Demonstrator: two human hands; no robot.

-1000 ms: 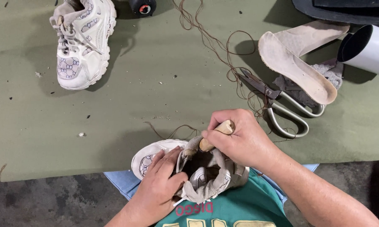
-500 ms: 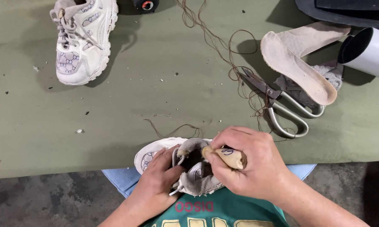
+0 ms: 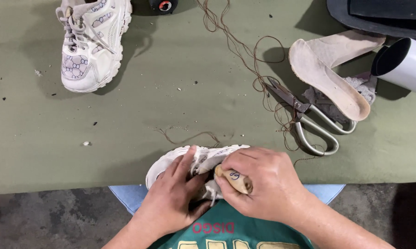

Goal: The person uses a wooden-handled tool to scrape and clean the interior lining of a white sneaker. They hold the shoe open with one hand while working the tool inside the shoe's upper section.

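Note:
A white sneaker (image 3: 196,159) rests against the near edge of the green table, held at my lap. My left hand (image 3: 171,200) clasps its side, fingers spread over the upper. My right hand (image 3: 263,184) is closed around a small wooden-handled tool (image 3: 235,179), whose tip is pushed down into the shoe's opening. The tool's point is hidden inside the shoe. A loose piece of brown thread (image 3: 189,137) lies on the table just beyond the shoe.
A second white sneaker (image 3: 92,44) lies at the far left. Large metal scissors (image 3: 309,122), tangled brown thread (image 3: 245,55), two pale insoles (image 3: 328,78), a white tube (image 3: 408,64) and a dark spool (image 3: 164,5) lie farther back. The green table (image 3: 46,138) ends above a concrete floor.
My right hand has moved lower with the tool, pressing it deeper into the shoe. The left hand has slid up over the shoe's side, and the shoe has turned a little.

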